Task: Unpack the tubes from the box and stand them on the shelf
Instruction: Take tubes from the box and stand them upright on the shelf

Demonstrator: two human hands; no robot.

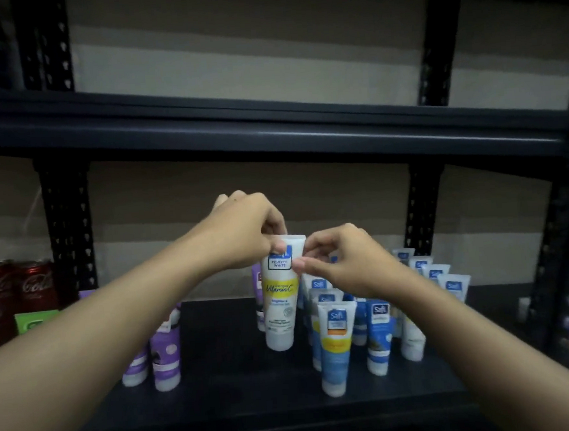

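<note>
- At the far left, cola cans [29, 287] and a green pack [36, 322] sit on the shelf [234, 387]. They are no part of this job.
- Next, a few purple tubes [165, 355] stand cap-down, partly hidden by the left forearm. I count these as done.
- The left hand [244, 231] reaches in from above, its fingers curled to pinch the flat top seam of the white tube with a yellow band [280, 293].
- That tube is upright and cap-down at mid-shelf, between the purple group and the blue one. Whether its cap rests on the board or hangs just above it, I cannot tell.
- The right hand [340, 262] pinches the tube's upper right edge between thumb and fingertip, seemingly to steady it.
- To the right, a crowd of blue tubes [378, 330] stands in rough rows running back towards the wall. One blue and yellow tube [336, 346] stands nearest the front.
- Judging by the number upright, the task looks well along, and this tube appears to be in the act of being set down. The box is out of view, so how many tubes remain to unpack cannot be told.
</note>
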